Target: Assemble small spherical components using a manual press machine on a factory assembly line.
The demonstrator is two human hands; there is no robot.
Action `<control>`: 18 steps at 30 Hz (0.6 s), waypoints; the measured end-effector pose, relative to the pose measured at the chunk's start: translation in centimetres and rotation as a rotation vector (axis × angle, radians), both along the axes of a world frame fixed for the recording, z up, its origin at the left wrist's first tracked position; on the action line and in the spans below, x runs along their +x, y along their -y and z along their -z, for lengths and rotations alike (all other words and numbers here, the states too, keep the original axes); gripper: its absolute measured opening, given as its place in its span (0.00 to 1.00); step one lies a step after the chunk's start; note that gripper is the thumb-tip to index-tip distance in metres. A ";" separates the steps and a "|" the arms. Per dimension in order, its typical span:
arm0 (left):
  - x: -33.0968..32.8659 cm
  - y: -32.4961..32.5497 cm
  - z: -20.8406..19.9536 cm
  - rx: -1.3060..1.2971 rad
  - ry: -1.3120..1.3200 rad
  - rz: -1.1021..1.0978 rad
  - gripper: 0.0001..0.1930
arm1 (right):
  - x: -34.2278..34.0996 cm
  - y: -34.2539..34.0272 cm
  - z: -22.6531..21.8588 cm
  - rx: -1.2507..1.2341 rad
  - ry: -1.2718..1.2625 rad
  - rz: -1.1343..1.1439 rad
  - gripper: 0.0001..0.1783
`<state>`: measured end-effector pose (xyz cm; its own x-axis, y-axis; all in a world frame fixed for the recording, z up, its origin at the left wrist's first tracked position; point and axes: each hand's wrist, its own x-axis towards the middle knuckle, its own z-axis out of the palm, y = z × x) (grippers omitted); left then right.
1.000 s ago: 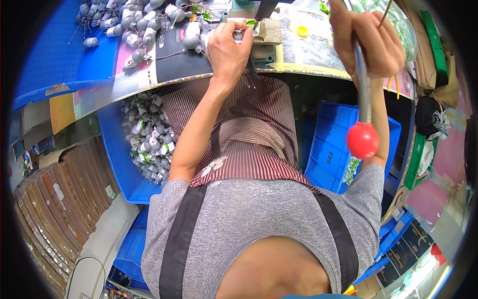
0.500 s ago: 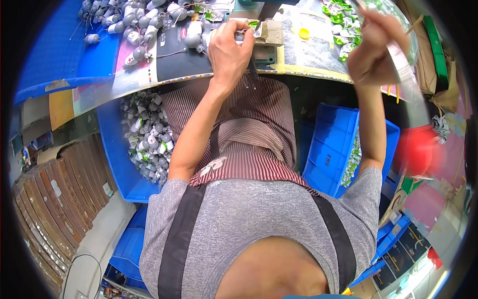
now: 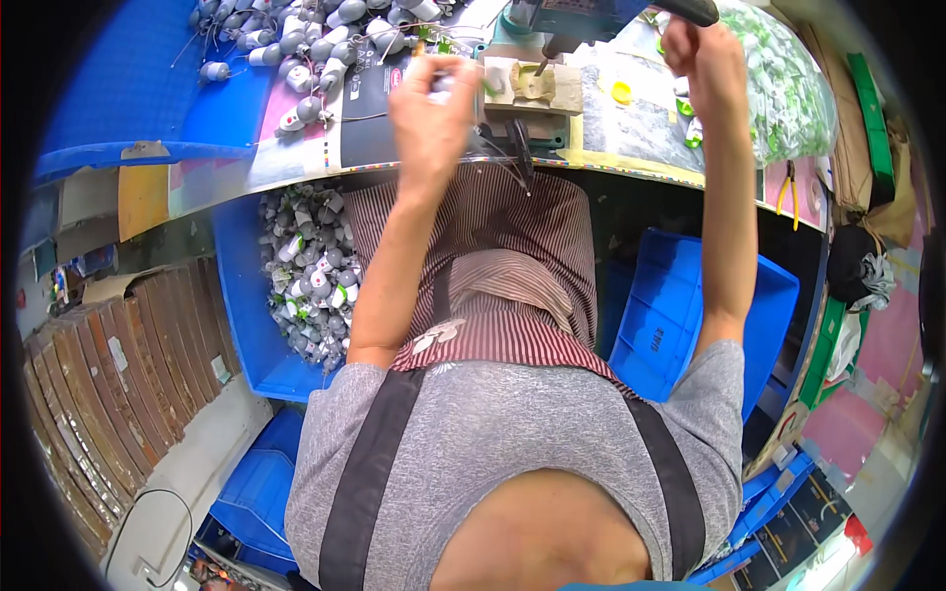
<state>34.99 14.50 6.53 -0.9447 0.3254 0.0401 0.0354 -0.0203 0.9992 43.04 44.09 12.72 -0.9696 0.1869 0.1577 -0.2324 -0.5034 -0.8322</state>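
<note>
My left hand (image 3: 431, 123) is blurred by motion, its fingers pinched on a small white-and-green piece partly hidden by them. It is just left of a wooden block fixture (image 3: 564, 91) with a hollowed centre. A thin metal pin of the bench press (image 3: 517, 18) points down over that hollow. My right hand (image 3: 708, 69) is raised at the far right, fingers closed round the black handle (image 3: 698, 10) at the picture's top edge. Grey-and-white bulb-shaped parts (image 3: 293, 44) with wires lie heaped left of my left hand.
A clear bag of green-and-white pieces (image 3: 793, 89) stands right of my right hand. A yellow disc (image 3: 621, 93) lies beside the fixture. Yellow-handled pliers (image 3: 788, 192) are at the table's right edge. Blue bins (image 3: 232, 315) flank my lap, the left one full of parts.
My left hand has moved left, off the fixture, with the small piece. My right hand has moved up and left to the black handle. A blurred bar with a red end is out of view.
</note>
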 end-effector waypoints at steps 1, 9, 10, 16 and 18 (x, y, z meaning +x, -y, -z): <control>-1.1 0.8 0.2 0.003 0.005 -0.090 0.11 | 1.5 1.2 -0.7 0.439 0.304 0.288 0.17; -12.3 4.0 5.3 -0.808 -0.821 -0.035 0.13 | 5.0 7.6 8.6 1.392 0.269 0.703 0.15; -13.1 5.2 4.9 -0.830 -0.800 -0.063 0.13 | 5.1 7.0 8.4 1.598 0.314 0.745 0.11; -14.1 2.0 4.0 -0.900 -0.700 -0.050 0.13 | 5.1 -2.4 10.7 2.116 0.491 1.020 0.11; -14.7 1.8 4.1 -0.880 -0.672 -0.028 0.15 | 4.9 -3.4 10.9 2.186 0.545 0.911 0.13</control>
<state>20.28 12.67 2.42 -0.8248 0.4710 0.3127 0.5653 0.6968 0.4416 47.92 47.53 1.79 -0.7816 0.3865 0.4896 0.5157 0.8419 0.1588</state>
